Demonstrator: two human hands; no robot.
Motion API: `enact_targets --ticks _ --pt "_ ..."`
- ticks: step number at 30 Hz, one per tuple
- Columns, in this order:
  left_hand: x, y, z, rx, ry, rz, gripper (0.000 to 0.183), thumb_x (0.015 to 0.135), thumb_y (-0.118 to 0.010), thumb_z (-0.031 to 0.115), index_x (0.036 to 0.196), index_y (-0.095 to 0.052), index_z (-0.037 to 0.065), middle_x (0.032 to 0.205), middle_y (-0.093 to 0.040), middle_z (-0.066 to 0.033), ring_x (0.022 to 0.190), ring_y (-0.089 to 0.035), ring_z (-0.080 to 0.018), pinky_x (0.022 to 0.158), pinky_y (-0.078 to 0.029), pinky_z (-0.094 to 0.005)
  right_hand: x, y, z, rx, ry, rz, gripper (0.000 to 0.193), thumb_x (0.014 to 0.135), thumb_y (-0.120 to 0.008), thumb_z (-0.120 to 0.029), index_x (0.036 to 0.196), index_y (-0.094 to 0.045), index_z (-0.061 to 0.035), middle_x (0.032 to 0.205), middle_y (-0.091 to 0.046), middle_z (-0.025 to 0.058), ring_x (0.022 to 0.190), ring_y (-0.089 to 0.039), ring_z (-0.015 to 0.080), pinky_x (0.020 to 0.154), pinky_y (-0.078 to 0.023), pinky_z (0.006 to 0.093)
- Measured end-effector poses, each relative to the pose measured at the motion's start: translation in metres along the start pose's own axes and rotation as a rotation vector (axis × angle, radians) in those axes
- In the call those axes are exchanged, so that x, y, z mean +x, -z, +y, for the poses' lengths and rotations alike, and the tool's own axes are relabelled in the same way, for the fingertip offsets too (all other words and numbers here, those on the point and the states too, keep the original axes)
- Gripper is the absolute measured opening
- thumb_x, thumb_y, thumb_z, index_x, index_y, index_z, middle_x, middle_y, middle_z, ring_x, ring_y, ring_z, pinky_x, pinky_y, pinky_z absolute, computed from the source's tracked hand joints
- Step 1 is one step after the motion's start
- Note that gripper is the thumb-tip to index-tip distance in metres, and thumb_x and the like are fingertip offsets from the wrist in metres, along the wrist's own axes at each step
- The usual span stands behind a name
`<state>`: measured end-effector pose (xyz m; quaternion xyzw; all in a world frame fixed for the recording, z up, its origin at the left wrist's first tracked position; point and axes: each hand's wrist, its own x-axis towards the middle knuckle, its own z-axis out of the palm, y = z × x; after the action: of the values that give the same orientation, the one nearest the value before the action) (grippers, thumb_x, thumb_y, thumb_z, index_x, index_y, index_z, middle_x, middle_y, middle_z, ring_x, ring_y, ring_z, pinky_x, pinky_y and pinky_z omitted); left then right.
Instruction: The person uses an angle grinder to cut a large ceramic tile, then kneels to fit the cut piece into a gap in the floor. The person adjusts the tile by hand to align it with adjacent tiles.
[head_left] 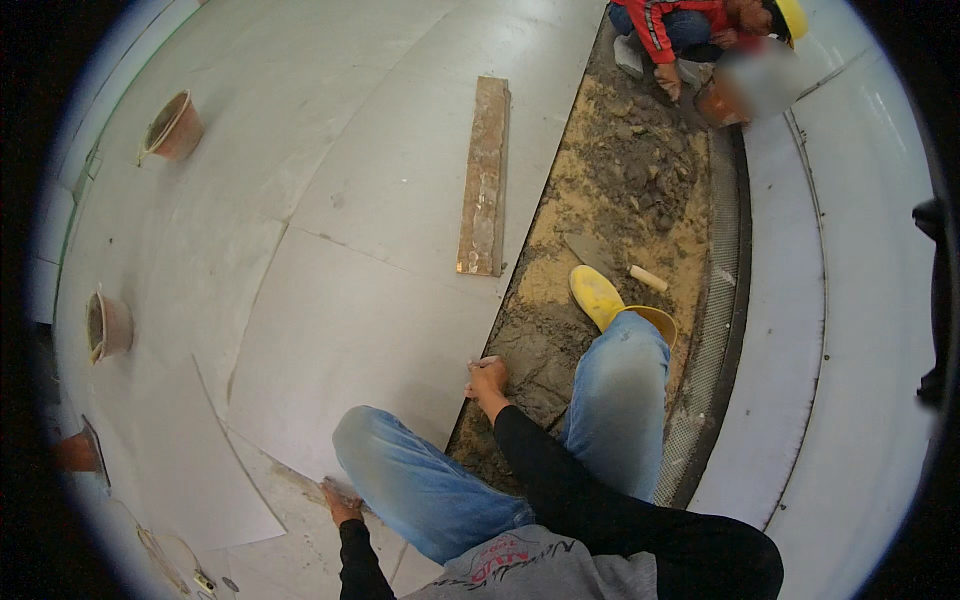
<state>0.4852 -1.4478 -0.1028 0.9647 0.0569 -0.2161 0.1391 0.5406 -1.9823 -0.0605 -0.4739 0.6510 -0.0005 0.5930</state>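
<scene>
A large pale grey floor tile (340, 330) lies in front of me, its right edge along a strip of wet mortar (540, 350). My right hand (487, 383) is closed around that right edge, fingers curled at the rim. Beyond my left knee, my left hand (343, 503) is closed at the tile's near edge, its fingers partly hidden. A pointing trowel (648, 278) with a light handle rests on the mortar, just past my yellow boot (596, 297). Farther off, a mortar-stained wooden board (483, 180) lies lengthwise on the tiles.
Orange buckets (174, 128) stand at the left. A loose tile (200, 470) lies at the lower left, near a cable (160, 560). At the far right a co-worker in red (680, 25) crouches over the mortar beside another bucket (720, 103). A perforated metal strip (722, 270) borders the mortar.
</scene>
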Motion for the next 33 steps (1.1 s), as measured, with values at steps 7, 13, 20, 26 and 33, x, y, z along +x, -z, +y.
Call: enact_targets --ticks 7,13,20,26,33 --pt "-0.012 0.023 0.025 -0.173 0.119 -0.141 0.121 0.066 -0.091 0.019 0.161 -0.016 0.01 0.168 -0.018 -0.0113 0.154 -0.019 -0.0251 0.123 -0.027 -0.0395 0.039 -0.014 0.048 -0.113 0.106 0.004 0.026 0.085 -0.078 -0.02 0.084 -0.063 0.0015 0.064 -0.064 0.015 0.052 -0.067 0.0298 0.046 -0.055 0.0437" --pt "-0.016 0.058 0.063 0.056 0.188 -0.196 0.12 0.067 -0.09 0.035 0.162 -0.017 0.025 0.169 -0.018 0.0063 0.155 -0.018 -0.0185 0.121 -0.014 -0.0632 0.033 0.009 0.02 0.12 -0.174 -0.297 0.007 0.098 -0.059 -0.011 0.101 -0.061 -0.0059 0.081 -0.06 0.0133 0.065 -0.058 0.0291 0.058 -0.051 0.0436" --pt "-0.029 0.071 0.064 0.054 0.264 -0.223 0.124 0.069 -0.088 0.047 0.163 -0.01 0.028 0.17 -0.009 0.0065 0.157 -0.006 -0.0253 0.124 -0.01 -0.0605 0.021 0.019 0.017 -0.452 -0.053 -0.332 0.04 0.099 -0.063 -0.044 0.104 -0.063 -0.0045 0.097 -0.068 0.0114 0.084 -0.065 0.0263 0.069 -0.057 0.042" --pt "-0.042 0.062 0.043 -0.124 0.247 -0.171 0.123 0.067 -0.088 0.052 0.162 -0.013 0.032 0.17 -0.006 0.006 0.157 -0.002 -0.024 0.123 -0.012 -0.0626 0.047 0.039 0.017 -0.646 0.017 -0.758 0.041 0.1 -0.06 -0.039 0.115 -0.067 -0.0009 0.101 -0.072 0.0127 0.089 -0.068 0.028 0.073 -0.056 0.0428" --pt "-0.044 0.054 0.033 -0.193 0.17 -0.13 0.12 0.066 -0.09 0.048 0.161 -0.018 0.036 0.17 -0.003 0.0071 0.157 0.001 -0.0238 0.12 -0.012 -0.0693 -0.008 0.011 0.017 -0.907 0.082 -0.681 0.04 0.099 -0.06 -0.038 0.114 -0.067 -0.001 0.1 -0.072 0.0131 0.088 -0.068 0.0287 0.073 -0.056 0.0433"
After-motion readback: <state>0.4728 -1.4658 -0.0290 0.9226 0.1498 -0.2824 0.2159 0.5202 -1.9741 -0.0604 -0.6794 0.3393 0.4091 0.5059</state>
